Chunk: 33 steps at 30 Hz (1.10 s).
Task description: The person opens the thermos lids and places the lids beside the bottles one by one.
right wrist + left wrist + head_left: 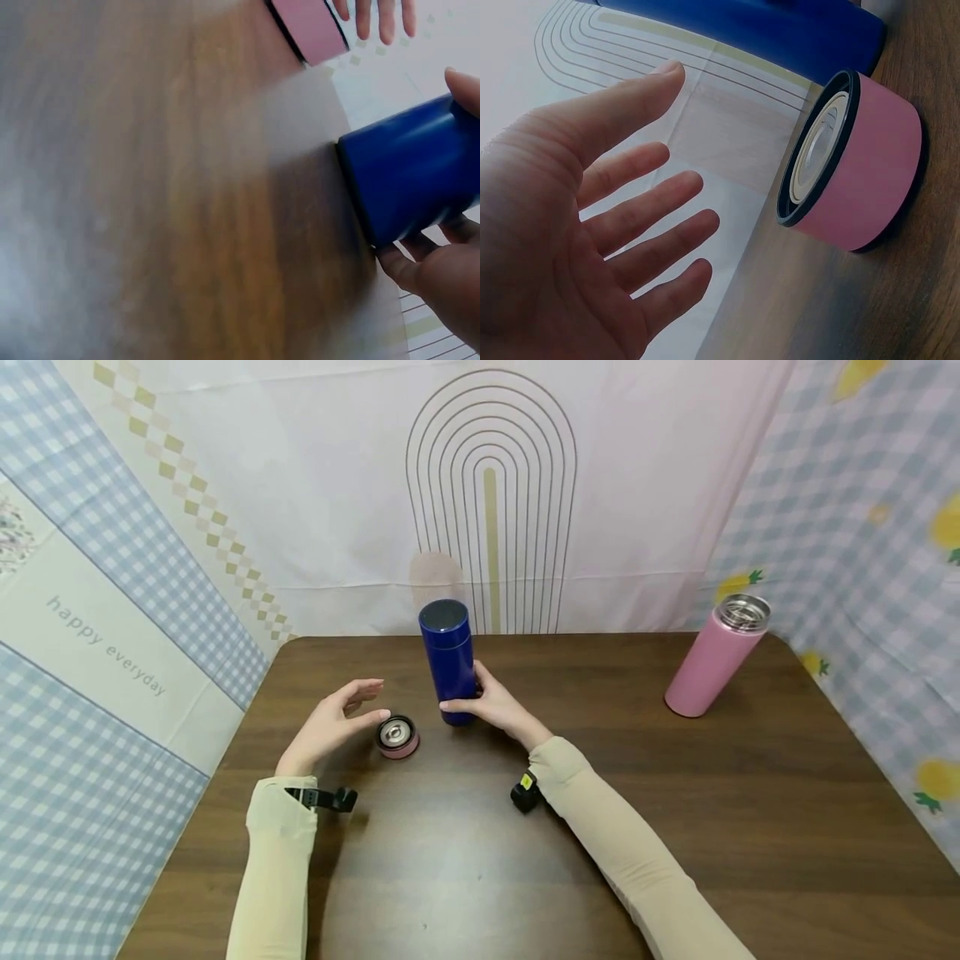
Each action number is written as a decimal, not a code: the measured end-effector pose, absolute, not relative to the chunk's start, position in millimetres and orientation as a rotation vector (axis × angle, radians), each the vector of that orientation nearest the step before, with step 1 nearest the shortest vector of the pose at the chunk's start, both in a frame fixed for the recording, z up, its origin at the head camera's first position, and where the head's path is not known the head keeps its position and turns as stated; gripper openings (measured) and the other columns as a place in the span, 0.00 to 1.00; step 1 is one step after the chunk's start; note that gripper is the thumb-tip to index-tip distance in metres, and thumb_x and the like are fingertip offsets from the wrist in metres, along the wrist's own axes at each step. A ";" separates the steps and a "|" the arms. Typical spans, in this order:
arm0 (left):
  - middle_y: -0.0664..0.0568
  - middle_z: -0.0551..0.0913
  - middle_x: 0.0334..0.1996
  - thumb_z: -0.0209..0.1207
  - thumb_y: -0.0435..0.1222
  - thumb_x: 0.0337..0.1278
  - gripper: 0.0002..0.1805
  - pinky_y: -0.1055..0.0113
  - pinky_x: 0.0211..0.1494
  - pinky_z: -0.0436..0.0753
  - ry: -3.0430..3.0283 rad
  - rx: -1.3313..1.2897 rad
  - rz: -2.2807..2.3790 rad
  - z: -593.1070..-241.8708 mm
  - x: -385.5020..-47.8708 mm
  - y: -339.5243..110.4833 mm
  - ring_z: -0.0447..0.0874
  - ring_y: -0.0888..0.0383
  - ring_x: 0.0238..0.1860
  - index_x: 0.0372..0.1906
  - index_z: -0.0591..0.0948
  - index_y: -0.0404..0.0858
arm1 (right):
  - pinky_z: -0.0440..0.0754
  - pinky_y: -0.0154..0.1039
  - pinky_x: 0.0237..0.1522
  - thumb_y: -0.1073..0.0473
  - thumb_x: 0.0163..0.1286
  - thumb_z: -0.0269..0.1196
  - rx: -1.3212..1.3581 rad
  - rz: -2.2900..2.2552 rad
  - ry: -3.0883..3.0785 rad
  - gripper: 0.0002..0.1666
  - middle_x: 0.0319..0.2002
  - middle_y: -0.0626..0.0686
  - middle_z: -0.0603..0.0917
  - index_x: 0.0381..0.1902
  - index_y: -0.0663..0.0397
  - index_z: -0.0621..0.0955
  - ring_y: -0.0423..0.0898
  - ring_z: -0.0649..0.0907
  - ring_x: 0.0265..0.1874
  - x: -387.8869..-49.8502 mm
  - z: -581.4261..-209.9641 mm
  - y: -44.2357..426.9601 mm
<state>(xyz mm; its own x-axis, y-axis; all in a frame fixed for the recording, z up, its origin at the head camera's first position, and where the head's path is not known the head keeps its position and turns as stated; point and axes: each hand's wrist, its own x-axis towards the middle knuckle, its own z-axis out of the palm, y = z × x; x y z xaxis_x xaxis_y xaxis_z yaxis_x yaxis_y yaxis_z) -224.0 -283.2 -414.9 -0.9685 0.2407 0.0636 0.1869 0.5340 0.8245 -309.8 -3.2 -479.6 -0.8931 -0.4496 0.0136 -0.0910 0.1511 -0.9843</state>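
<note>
A blue thermos bottle (452,664) with its lid on is upright near the middle of the table's far side. My right hand (501,706) grips it low down, with the thumb on one side and fingers on the other in the right wrist view. Whether its base touches the table I cannot tell. Left of it lies a pink lid (877,165), its inner side facing up. Beside that lid my left hand (330,727) is held with fingers extended and apart, nothing in it; the left wrist view shows a gap between fingertips and lid.
A pink thermos bottle (705,672) without a lid stands at the right of the brown wooden table (450,860), its steel mouth showing. Printed cloths (337,485) hang behind the table and at both sides. A small black camera (525,793) sits at the right wrist.
</note>
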 end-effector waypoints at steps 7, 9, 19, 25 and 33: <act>0.34 0.72 0.67 0.65 0.39 0.66 0.32 0.42 0.72 0.62 2.696 0.405 1.439 -409.7 -220.2 -280.1 0.68 0.39 0.69 0.70 0.70 0.32 | 0.71 0.55 0.66 0.52 0.58 0.77 -0.548 -1.804 2.131 0.53 0.67 0.53 0.74 0.76 0.40 0.62 0.55 0.74 0.65 -301.8 -467.1 -2.4; 0.35 0.72 0.67 0.66 0.39 0.66 0.32 0.43 0.73 0.62 2.688 0.391 1.443 -409.3 -220.0 -279.9 0.68 0.39 0.69 0.70 0.71 0.32 | 0.71 0.55 0.65 0.52 0.59 0.76 -0.569 -1.811 2.145 0.53 0.67 0.54 0.74 0.77 0.39 0.61 0.55 0.74 0.65 -299.7 -459.2 0.2; 0.37 0.74 0.66 0.65 0.39 0.66 0.31 0.45 0.73 0.63 2.692 0.397 1.436 -415.6 -223.1 -284.7 0.69 0.38 0.68 0.69 0.71 0.33 | 0.73 0.57 0.62 0.54 0.61 0.74 -0.663 -1.868 2.189 0.53 0.65 0.56 0.75 0.78 0.38 0.60 0.54 0.75 0.63 -295.1 -420.3 28.9; 0.40 0.75 0.66 0.66 0.46 0.65 0.32 0.47 0.73 0.64 2.716 0.408 1.436 -439.6 -237.2 -297.3 0.71 0.44 0.68 0.69 0.72 0.40 | 0.76 0.57 0.59 0.54 0.59 0.76 -0.667 -1.855 2.241 0.52 0.62 0.57 0.77 0.77 0.40 0.63 0.55 0.77 0.60 -291.4 -412.5 53.3; 0.52 0.79 0.62 0.68 0.47 0.62 0.28 0.52 0.72 0.67 2.729 0.468 1.504 -430.0 -234.5 -288.8 0.74 0.54 0.65 0.65 0.77 0.47 | 0.76 0.56 0.60 0.50 0.57 0.78 -0.649 -1.737 2.377 0.54 0.65 0.54 0.76 0.76 0.36 0.63 0.55 0.76 0.61 -270.7 -408.1 97.5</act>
<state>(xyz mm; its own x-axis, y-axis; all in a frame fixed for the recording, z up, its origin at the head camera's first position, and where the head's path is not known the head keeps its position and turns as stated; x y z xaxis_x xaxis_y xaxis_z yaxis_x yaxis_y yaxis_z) -234.5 -288.8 -430.0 -0.9558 0.2527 0.1504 0.2622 0.5003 0.8252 -270.7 97.5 -408.1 -0.8995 -0.4114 0.1470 -0.2650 0.2465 -0.9322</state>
